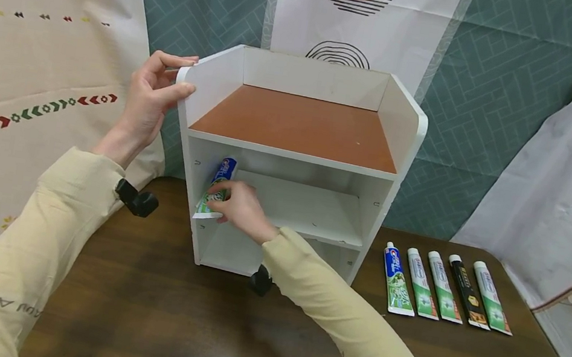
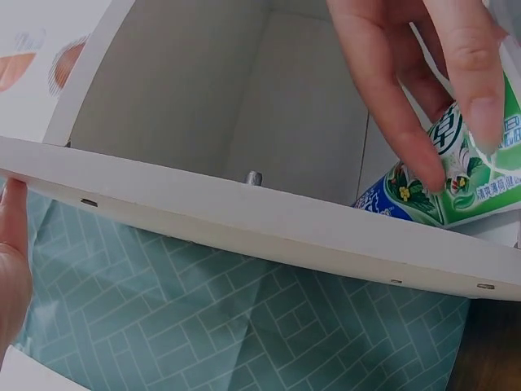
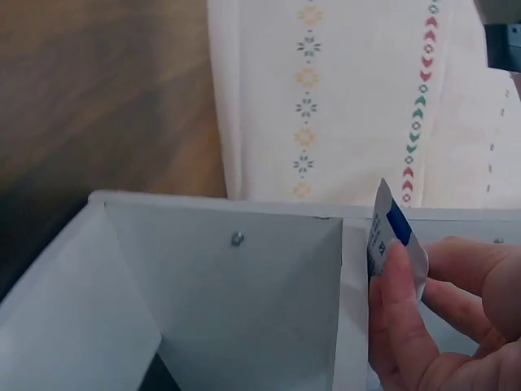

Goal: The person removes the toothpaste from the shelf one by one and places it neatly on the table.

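My right hand (image 1: 243, 206) pinches a blue, green and white toothpaste tube (image 1: 224, 171) between thumb and fingers. The tube is at the left end of the middle shelf (image 1: 304, 205) of a white cabinet (image 1: 414, 123), its blue end pointing inward and its flat crimped end near the shelf's front edge. In the right wrist view, the crimped end (image 3: 397, 236) shows between thumb and fingers. With thumb and fingers on either side, my left hand (image 1: 149, 98) grips the upper front edge of the cabinet's left side panel.
On the brown table (image 1: 145, 317), right of the cabinet, several tubes lie in a row: a blue-green toothpaste tube (image 1: 399, 283), white-green ones (image 1: 422, 283) and a black one (image 1: 469, 293). The cabinet has a brown top surface (image 1: 299, 122). Patterned cloths (image 1: 515, 113) hang behind.
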### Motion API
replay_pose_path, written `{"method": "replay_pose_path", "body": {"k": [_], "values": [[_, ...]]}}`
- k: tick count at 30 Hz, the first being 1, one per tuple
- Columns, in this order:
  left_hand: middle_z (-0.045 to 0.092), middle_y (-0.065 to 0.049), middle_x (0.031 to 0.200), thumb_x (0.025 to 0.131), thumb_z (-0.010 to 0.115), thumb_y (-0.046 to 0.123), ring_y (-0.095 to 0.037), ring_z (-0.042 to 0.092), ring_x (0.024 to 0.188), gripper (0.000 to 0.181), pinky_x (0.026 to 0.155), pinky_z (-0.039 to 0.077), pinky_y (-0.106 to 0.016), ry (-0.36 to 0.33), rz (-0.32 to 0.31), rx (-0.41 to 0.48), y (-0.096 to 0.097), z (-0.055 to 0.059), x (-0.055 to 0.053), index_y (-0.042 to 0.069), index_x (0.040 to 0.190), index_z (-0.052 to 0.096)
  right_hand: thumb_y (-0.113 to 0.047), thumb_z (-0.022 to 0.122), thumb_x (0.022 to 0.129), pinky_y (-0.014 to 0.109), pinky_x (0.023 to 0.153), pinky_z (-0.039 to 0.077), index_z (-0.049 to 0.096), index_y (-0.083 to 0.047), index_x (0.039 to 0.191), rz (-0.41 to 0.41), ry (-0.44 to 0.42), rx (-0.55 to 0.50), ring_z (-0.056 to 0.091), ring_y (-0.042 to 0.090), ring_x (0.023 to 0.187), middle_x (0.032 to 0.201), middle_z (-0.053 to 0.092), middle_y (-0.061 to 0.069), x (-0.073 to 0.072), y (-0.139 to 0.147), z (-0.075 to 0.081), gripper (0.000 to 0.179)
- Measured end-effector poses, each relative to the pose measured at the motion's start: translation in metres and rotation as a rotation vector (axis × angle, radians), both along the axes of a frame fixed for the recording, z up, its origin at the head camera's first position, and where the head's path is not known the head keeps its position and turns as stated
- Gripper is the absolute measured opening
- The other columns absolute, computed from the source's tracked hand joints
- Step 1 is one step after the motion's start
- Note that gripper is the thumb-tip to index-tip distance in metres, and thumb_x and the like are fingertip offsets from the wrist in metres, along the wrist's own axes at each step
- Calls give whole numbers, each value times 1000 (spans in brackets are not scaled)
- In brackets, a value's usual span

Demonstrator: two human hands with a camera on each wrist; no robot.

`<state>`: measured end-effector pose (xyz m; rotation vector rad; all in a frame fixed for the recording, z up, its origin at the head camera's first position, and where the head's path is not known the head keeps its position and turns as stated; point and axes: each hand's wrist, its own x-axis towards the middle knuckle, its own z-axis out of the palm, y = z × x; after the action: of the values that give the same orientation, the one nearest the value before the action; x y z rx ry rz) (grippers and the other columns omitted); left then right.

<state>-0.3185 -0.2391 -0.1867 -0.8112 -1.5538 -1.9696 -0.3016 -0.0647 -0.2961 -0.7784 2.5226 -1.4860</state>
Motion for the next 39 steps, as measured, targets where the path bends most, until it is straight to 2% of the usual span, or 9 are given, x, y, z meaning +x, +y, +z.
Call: {"method": "replay_pose_path", "body": {"k": [4,9,13,20,23,28,32,39], "values": [[49,-16,123,78,63,-6,-28,50,102,25,75,48,-29,-7,5,-9,0,0,0,1,102,59,-1,65,81,24,53,50,65,-2,103,-1,-90,-71,60,16,61,82,56,10,-2,2,0,23],[49,-17,124,78,63,-6,-29,50,103,25,75,48,-29,-3,7,-6,0,0,0,1,102,59,0,65,81,25,55,51,65,-3,104,10,-165,-80,60,16,63,86,56,9,-3,7,4,24],[50,-16,123,78,63,-6,-29,49,104,26,75,48,-29,-2,13,-9,0,1,0,1,102,59,2,64,81,29,60,51,65,0,105,47,-251,-114,59,17,68,92,56,10,0,15,7,24],[49,-16,125,79,63,-5,-29,49,104,26,75,47,-29,-8,34,-28,1,0,1,2,103,59,5,62,82,40,68,51,61,3,109,133,-459,-225,60,23,73,99,56,17,0,37,9,28],[48,-17,125,79,63,-5,-29,49,105,26,76,47,-29,-8,37,-29,0,0,2,2,103,59,5,61,83,42,71,50,60,3,112,170,-517,-256,60,26,78,107,54,19,0,49,11,29],[48,-17,125,79,63,-5,-28,48,106,25,75,47,-29,-2,32,-22,-1,-1,2,2,103,59,5,58,84,42,73,49,57,3,116,238,-530,-240,59,27,82,107,53,20,2,66,12,31],[47,-18,126,78,63,-6,-28,47,107,26,75,47,-29,0,19,-20,0,-1,2,2,103,59,3,58,85,41,74,49,57,1,118,296,-487,-191,58,27,86,107,54,18,3,82,10,33],[49,-16,124,79,63,-6,-28,47,107,26,76,47,-29,0,21,-21,0,0,2,2,103,59,-1,60,85,40,76,48,58,-5,119,384,-432,-121,55,29,93,118,51,12,1,109,9,34]]}}
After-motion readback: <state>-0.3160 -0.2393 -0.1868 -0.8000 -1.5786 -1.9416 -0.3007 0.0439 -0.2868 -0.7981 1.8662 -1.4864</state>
